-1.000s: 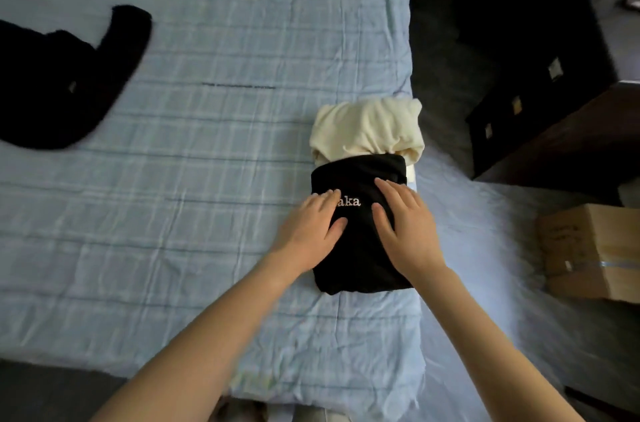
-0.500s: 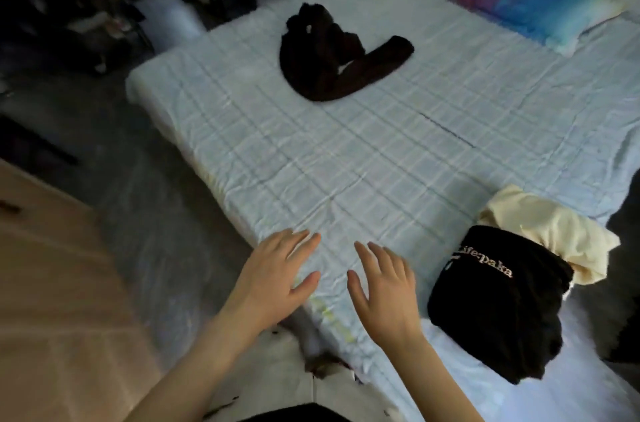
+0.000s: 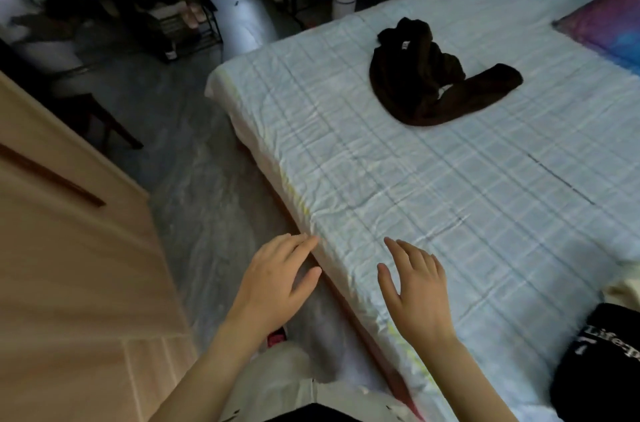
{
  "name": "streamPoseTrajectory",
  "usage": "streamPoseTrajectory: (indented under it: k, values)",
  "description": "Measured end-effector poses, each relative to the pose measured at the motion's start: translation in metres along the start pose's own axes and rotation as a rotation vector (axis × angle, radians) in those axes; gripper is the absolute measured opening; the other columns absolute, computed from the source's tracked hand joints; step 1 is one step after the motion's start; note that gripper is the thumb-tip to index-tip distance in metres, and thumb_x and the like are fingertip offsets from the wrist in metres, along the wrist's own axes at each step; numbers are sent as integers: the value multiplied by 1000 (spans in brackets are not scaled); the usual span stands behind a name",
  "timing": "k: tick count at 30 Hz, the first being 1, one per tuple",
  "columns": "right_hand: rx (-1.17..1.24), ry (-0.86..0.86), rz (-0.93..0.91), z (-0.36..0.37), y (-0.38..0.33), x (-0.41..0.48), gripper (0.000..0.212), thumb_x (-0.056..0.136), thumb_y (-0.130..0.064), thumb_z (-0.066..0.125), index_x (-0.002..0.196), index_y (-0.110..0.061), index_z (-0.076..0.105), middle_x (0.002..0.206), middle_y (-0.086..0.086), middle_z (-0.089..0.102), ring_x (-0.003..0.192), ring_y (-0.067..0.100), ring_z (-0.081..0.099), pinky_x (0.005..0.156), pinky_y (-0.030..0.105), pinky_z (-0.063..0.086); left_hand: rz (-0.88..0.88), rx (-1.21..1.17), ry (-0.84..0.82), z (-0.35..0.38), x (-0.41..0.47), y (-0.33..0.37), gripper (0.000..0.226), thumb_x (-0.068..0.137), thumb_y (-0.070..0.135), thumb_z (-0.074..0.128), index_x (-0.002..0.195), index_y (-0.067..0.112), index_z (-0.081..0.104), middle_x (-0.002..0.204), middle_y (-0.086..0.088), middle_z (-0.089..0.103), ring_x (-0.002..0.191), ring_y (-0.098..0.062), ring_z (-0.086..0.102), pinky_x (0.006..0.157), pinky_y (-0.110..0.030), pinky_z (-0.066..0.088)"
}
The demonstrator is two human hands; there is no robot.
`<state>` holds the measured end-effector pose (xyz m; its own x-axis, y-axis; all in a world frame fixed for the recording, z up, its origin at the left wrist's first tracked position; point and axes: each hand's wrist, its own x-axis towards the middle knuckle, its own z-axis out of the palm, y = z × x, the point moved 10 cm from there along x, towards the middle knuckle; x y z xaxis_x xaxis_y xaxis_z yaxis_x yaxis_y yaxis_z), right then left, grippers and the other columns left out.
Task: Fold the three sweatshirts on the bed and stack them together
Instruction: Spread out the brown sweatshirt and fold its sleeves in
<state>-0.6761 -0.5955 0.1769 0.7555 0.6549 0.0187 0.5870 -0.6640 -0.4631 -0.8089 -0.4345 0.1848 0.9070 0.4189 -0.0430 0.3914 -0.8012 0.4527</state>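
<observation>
Head view shows both hands empty, palms down, fingers straight and a little spread, set apart from each other at the near edge of the bed (image 3: 450, 196). The left hand (image 3: 273, 283) hangs over the bed's edge with its fingertips just at the mattress side. The right hand (image 3: 415, 293) is over the checked sheet; I cannot tell whether it touches the cloth.

Two sweatshirts look done. To the right of the right hand, at the frame's edge, a folded black sweatshirt (image 3: 599, 362) with white lettering lies on the sheet. A sliver of cream sweatshirt (image 3: 623, 286) shows just beyond it; they touch, but whether the black one sits on top of it is cut off from view.

The third one, a dark brown sweatshirt (image 3: 429, 75), lies crumpled with one sleeve flung out, well ahead of both hands and slightly to the right. It is untouched, so by my judgement the step in hand is the reach for this last garment.

The next move calls for a long reach or a lean across the mattress, a grip on the bunched cloth, and a pull back toward the near edge where it can be spread flat. The loose sleeve will probably trail and need straightening.

As for containers, none is in play. A dark rack (image 3: 173, 16) far beyond the left hand seems to hold shoes, too blurred to be sure.
</observation>
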Motion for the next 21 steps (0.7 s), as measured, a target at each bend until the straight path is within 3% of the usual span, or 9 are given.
streamPoseTrajectory:
  k: [5, 10, 15, 21]
  values:
    - [30, -6, 70, 38, -78, 60, 51, 96, -40, 44, 136, -13, 61, 133, 10, 63, 121, 34, 57, 106, 51, 39, 37, 57, -23, -65, 40, -91, 61, 96, 50, 33, 141, 15, 53, 140, -4, 56, 133, -27, 48, 111, -42, 37]
    - [46, 52, 53, 43, -140, 126, 54, 97, -45, 38, 136, -16, 59, 132, 5, 63, 120, 28, 56, 103, 47, 42, 121, 68, 15, -122, 98, -139, 57, 96, 45, 39, 138, 12, 56, 137, -8, 59, 130, -30, 51, 108, -43, 40]
    - [-10, 47, -15, 71, -173, 202, 52, 98, -41, 40, 138, -14, 57, 134, 8, 60, 124, 28, 53, 103, 53, 41, 136, 101, -7, -127, 161, -185, 56, 96, 45, 38, 141, 15, 53, 142, -6, 55, 136, -30, 46, 113, -41, 28]
    - [30, -4, -3, 112, -203, 311, 54, 97, -41, 38, 138, -12, 58, 134, 10, 62, 122, 31, 57, 101, 52, 44, 111, 128, -74, -142, 250, -247, 57, 94, 46, 39, 139, 15, 56, 139, -7, 58, 133, -32, 49, 111, -44, 34]
